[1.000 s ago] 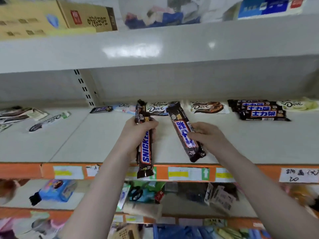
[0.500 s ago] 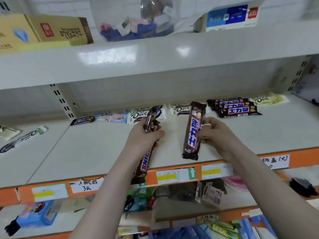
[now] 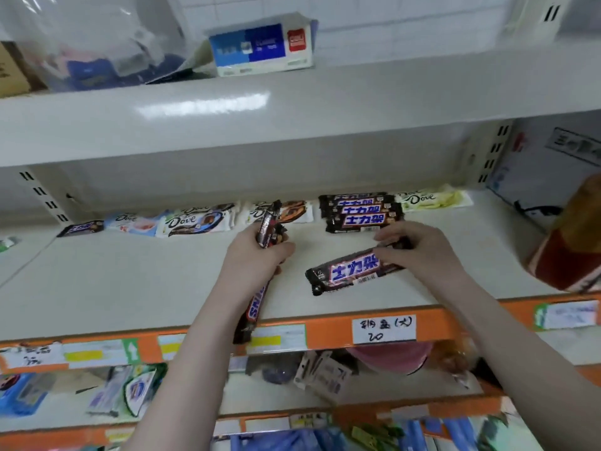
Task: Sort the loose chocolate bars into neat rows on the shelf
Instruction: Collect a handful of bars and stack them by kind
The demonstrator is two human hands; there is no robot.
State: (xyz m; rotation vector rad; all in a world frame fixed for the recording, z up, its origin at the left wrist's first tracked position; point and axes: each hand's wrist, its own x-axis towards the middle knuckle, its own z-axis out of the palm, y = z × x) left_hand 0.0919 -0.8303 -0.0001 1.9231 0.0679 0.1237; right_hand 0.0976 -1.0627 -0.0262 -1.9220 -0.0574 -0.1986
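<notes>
My left hand [image 3: 257,258] grips upright Snickers bars [image 3: 267,226] over the middle of the white shelf [image 3: 130,278]; their lower ends hang past the shelf's front edge. My right hand [image 3: 419,249] holds one end of another Snickers bar [image 3: 353,271], which lies nearly level just above or on the shelf. Behind it a neat row of Snickers bars [image 3: 361,211] lies at the back of the shelf. Dove bars lie along the back wall: white and blue ones [image 3: 192,219] to the left, a pale green one [image 3: 432,200] to the right.
One small dark bar [image 3: 81,227] lies at the back left. An orange price strip [image 3: 325,333] with a handwritten label [image 3: 383,328] runs along the front edge. A red-brown package [image 3: 572,252] stands at the right. An upper shelf [image 3: 292,102] overhangs; cluttered shelves lie below.
The view has swung right. My right hand has turned its Snickers bar from upright to nearly level and brought it down in front of the Snickers row. My left hand keeps its bars.
</notes>
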